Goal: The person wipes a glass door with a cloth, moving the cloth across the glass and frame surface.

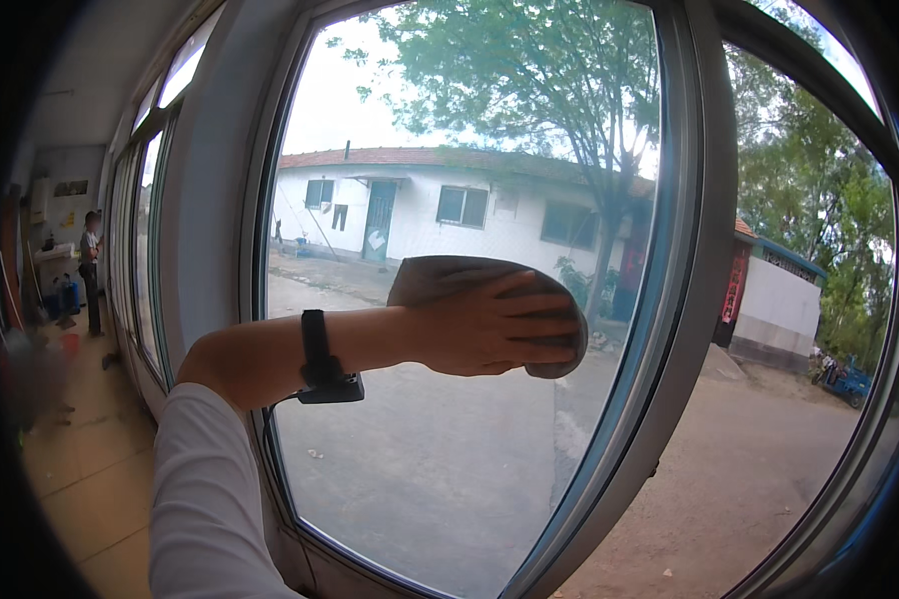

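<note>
My left hand (487,326) is spread flat, palm down, on a folded dark grey cloth (449,273). The cloth lies against the window pane (419,464), and part of it sticks out above my wrist and beyond my fingertips. A black strap (316,344) with a small black device (333,389) goes round my left forearm, and a thin cable runs down from it. The left sleeve (206,494) is white and pushed up to the elbow. My right hand is out of view.
A grey metal window frame (693,299) stands right of the pane, with a second window section beyond. At far left, a person (91,269) stands in a tiled room (105,479) near a white basin (54,252). Outside are a white house (419,202) and a tree (607,135).
</note>
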`<state>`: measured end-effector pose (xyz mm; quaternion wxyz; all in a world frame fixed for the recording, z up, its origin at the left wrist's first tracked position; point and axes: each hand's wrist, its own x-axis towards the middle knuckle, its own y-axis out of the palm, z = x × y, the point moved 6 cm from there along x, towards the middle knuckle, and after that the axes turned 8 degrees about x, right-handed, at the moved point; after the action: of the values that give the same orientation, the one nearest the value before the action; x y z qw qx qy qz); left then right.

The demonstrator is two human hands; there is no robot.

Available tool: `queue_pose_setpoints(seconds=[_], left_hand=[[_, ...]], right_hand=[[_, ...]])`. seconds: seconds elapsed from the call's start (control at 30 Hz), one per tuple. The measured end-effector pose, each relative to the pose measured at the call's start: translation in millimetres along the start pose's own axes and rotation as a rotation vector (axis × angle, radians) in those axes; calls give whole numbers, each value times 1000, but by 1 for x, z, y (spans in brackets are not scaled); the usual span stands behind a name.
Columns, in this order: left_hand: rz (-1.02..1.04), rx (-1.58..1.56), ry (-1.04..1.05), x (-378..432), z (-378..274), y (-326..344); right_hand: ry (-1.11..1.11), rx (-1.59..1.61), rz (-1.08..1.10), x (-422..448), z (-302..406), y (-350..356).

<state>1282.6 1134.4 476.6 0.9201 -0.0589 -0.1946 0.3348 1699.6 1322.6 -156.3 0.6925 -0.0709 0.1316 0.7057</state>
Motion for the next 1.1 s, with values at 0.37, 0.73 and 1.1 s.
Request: queue_pose_setpoints(seconds=[0.37,0.73,1.1], left_hand=[[-204,208,-401,12,220,-41],[-348,333,-579,59,369,-80],[-436,317,-393,100,268,-58]], right_hand=[[21,140,-74,20,-38,-11],[0,134,-206,-2,-27,11],[39,396,-102,-6,-31,-4]])
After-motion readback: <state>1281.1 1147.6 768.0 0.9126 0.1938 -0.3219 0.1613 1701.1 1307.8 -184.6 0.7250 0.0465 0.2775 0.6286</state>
